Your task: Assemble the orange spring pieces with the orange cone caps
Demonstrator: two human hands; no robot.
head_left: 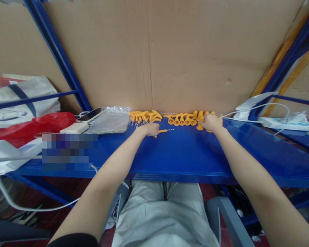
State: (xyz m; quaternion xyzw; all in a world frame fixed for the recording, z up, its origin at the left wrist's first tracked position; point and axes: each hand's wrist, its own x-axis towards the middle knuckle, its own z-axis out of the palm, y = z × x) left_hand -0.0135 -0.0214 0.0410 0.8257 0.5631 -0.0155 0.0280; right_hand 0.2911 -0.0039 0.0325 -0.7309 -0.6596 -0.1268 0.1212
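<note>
My left hand (152,129) is closed around a yellow piece with a metal spiral (162,131), like a corkscrew, its thin tip pointing right. Just behind this hand lies a heap of similar yellow pieces (142,116) with silver spirals showing at their lower ends. At the right, my right hand (212,122) has its fingers closed on a yellow piece with a rounded end (200,127), partly hidden by the fingers. A row of yellow pieces with round, cup-like ends (181,121) lies between the hands, against the cardboard.
The blue shelf top (180,154) carries everything. A cardboard wall (149,58) stands behind it. To the left are a bubble-wrapped pouch (109,120), a white charger block (74,128) and a red bag (36,126). A white power strip (290,122) with cables lies right.
</note>
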